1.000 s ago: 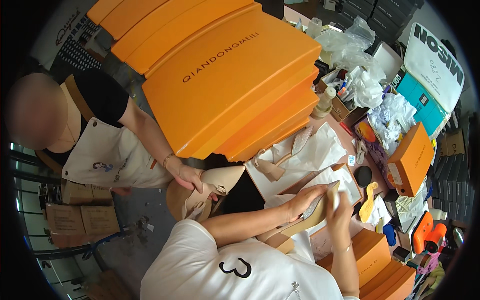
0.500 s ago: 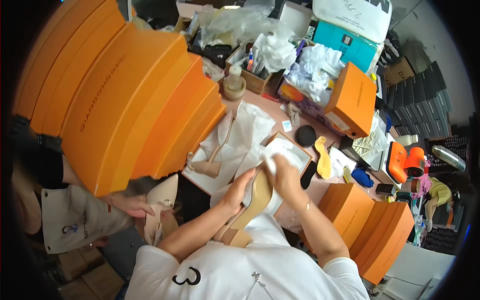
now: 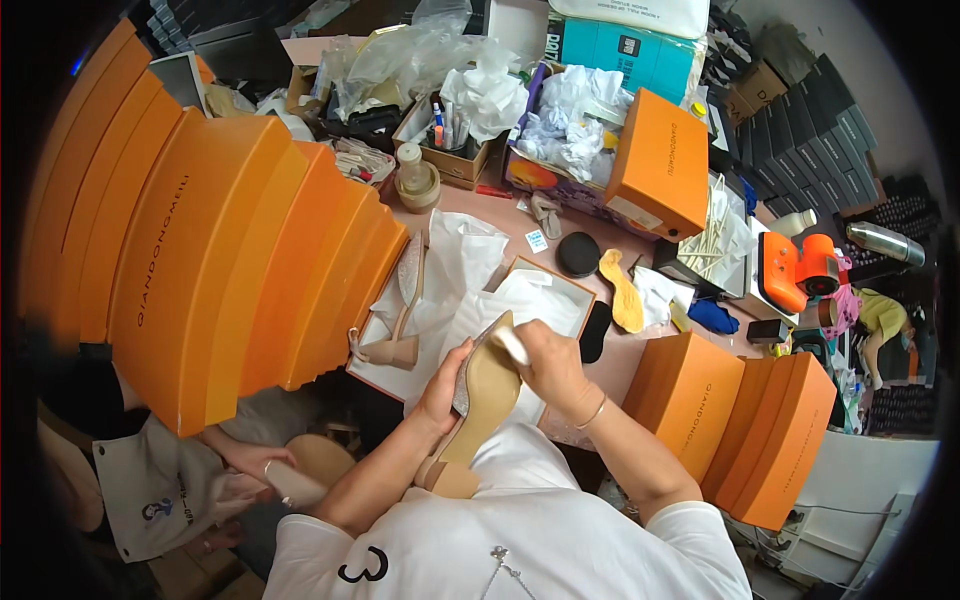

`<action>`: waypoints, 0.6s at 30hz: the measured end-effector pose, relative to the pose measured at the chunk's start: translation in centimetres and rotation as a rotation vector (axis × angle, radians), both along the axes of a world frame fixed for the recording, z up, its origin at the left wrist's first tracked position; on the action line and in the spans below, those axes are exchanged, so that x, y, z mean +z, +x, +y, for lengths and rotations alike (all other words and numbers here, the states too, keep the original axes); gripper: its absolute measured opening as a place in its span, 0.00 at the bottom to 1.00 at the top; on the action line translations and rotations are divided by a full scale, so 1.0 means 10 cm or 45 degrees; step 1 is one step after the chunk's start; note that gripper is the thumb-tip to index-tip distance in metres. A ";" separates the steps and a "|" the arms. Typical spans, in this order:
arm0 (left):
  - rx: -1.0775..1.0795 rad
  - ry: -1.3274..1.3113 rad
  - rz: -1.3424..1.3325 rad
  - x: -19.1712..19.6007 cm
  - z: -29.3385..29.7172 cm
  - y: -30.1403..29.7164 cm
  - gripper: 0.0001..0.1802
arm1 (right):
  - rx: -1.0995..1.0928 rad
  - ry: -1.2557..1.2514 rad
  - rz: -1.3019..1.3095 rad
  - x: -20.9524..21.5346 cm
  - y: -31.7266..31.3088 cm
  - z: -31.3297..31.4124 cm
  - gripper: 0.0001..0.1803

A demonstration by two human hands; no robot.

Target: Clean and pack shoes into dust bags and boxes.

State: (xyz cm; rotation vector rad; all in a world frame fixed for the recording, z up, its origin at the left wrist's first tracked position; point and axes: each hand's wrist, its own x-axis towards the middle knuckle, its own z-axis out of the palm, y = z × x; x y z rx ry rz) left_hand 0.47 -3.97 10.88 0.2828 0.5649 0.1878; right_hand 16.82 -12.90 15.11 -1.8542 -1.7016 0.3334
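Observation:
My left hand (image 3: pixel 440 390) is wrapped around the side of a beige heeled shoe (image 3: pixel 485 400). Its tan sole faces up and its block heel rests toward my shirt. Glitter shows along the shoe's upper edge. Pinched in my right hand (image 3: pixel 555 370) is a white wad (image 3: pixel 512 344), pressed against the sole near the toe. Whether it is cloth or paper, I cannot tell. Just beyond lies an open shoe box (image 3: pixel 566 290) with white tissue paper (image 3: pixel 465 248). A matching shoe (image 3: pixel 392 351) lies on its side in the box's left part.
Stacked orange boxes (image 3: pixel 205 260) rise at left; more orange boxes (image 3: pixel 690 395) stand at right. Behind are a round black tin (image 3: pixel 578 255), a yellow insole-shaped piece (image 3: pixel 622 292) and a box of crumpled paper (image 3: pixel 575 120). A co-worker's hand (image 3: pixel 245 455) holds a pale shoe (image 3: pixel 298 487) at lower left.
My view has shifted. The white wad has moved from the toe's edge onto the sole, and more of the sole shows. The co-worker's shoe has dropped lower and turned.

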 end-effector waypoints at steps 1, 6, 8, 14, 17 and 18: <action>0.032 0.024 0.034 0.05 0.01 0.05 0.23 | 0.025 0.019 0.008 0.05 -0.03 -0.01 0.10; 0.047 0.069 0.050 0.02 -0.02 0.00 0.23 | 0.083 0.077 0.110 0.01 0.00 0.08 0.11; 0.011 0.055 0.026 0.11 0.04 0.00 0.23 | -0.089 0.085 0.155 -0.02 0.04 0.26 0.12; 0.159 -0.018 0.129 0.17 -0.01 -0.02 0.24 | 0.049 0.047 0.069 0.00 -0.11 0.35 0.12; 0.361 0.059 0.239 -0.02 -0.15 -0.02 0.24 | 0.052 0.004 0.136 0.08 -0.17 0.33 0.12; 0.474 0.078 0.304 -0.02 -0.11 -0.01 0.24 | 0.154 -0.005 0.155 0.21 -0.28 0.26 0.12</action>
